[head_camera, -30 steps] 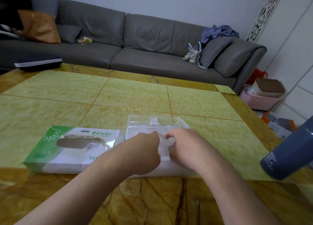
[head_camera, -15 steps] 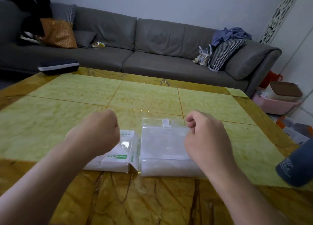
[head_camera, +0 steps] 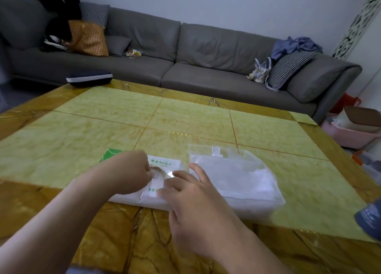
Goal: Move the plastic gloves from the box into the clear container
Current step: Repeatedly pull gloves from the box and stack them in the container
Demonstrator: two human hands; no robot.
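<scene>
Fingers (head_camera: pixel 147 171) of left hand (head_camera: pixel 125 173) curled, pinching plastic gloves (head_camera: pixel 162 173) at opening of box (head_camera: pixel 165 164); right hand (head_camera: pixel 191 203) relaxed, fingertips resting on box beside them. Clear container (head_camera: pixel 237 177) just right of box, touching. Both on glossy green-and-amber marble table (head_camera: pixel 185 117). Beyond: grey sofa (head_camera: pixel 185 67), orange cushion (head_camera: pixel 88 37), checked pillow (head_camera: pixel 288 69).

Box (head_camera: pixel 165 163) left of container (head_camera: pixel 237 177)

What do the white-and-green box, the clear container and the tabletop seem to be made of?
White-and-green printed glove box: likely matte card, creased flap edges. Clear rectangular container: transparent plastic, glossy, see-through walls. Yellow-green veined table: looks like polished marble or stone-look tile; can't tell which.
</scene>
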